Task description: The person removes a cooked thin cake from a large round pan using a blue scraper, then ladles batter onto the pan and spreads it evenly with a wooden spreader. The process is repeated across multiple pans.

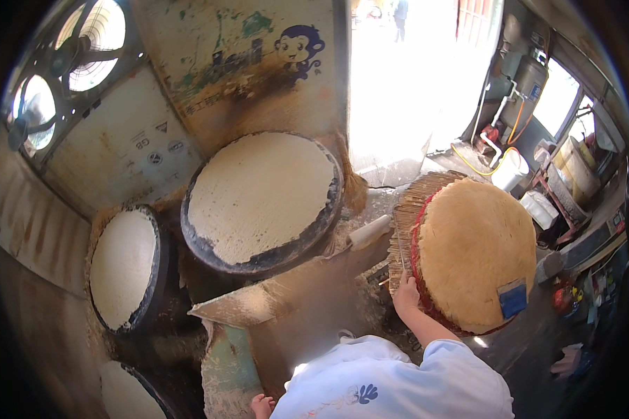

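Observation:
At the right, my right hand point(406, 292) closes around the lower end of a thin rod point(402, 246), beside the left edge of a round mat of straw or stalks point(408, 209). On the mat rests a thick stack of large round thin pancakes point(477, 251), with a red rim point(417, 251) showing beneath its left side. A blue scraper point(512, 301) lies on the stack near its lower right edge. My left hand point(262, 406) is low at the bottom edge, fingers curled; its inside is hidden. Ahead, pale batter point(262, 194) covers a large round black griddle point(283, 266).
A second griddle with pale batter point(126, 267) sits at the left, a third point(131, 395) at the bottom left. A rolled pale object point(369, 232) lies between large griddle and mat. A hand brush point(354, 188) leans by the bright doorway point(398, 105). A white bucket point(511, 170) stands beyond.

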Motion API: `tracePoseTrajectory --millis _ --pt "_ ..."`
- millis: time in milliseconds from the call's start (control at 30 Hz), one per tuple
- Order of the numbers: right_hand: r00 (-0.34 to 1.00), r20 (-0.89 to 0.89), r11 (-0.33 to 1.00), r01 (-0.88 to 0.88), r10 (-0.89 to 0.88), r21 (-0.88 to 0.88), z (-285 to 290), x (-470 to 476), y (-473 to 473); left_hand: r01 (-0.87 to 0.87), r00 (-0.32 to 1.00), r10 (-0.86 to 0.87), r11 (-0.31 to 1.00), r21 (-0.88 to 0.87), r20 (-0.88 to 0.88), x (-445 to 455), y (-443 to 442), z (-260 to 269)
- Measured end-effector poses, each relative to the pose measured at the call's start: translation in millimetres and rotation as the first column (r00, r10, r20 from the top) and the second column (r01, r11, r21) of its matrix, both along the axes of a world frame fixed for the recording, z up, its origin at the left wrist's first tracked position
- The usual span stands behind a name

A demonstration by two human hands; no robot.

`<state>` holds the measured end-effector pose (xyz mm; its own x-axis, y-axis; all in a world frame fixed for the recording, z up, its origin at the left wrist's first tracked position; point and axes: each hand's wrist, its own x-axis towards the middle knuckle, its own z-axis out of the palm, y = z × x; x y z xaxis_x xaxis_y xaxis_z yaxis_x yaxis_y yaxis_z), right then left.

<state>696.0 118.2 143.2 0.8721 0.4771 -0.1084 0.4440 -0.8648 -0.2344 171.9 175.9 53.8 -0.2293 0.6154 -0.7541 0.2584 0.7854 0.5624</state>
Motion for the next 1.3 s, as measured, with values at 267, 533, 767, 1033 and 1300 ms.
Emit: tracePoseTrajectory --millis 267,533,767,1033,1300 --pt "0.953 0.275 0.917 -0.217 0.126 0.334 23.3 35.2 -33.9 0.171 0.983 -0.166 0.983 0.066 -0.074 51.1 25.2 13.6" --pt "0.618 0.467 0.749 0.641 -0.633 0.167 54.7 172.1 -180.5 0.238 0.963 -0.220 0.965 0.108 -0.153 54.3 49.9 13.7" --pt "0.060 0.015 0.057 0.990 -0.998 -0.132 73.1 179.5 -268.9 0.267 0.953 -0.245 0.957 0.115 -0.178 68.9 50.2 9.1" --pt "-0.076 -0.136 -0.065 0.995 -0.988 -0.080 54.2 195.4 -302.6 0.288 0.938 -0.255 0.951 0.117 -0.235 63.3 54.7 11.2" --pt "0.210 -0.382 0.112 0.959 -0.900 0.262 25.9 210.5 -371.8 0.283 0.937 -0.246 0.951 0.126 -0.247 58.3 54.9 3.1"
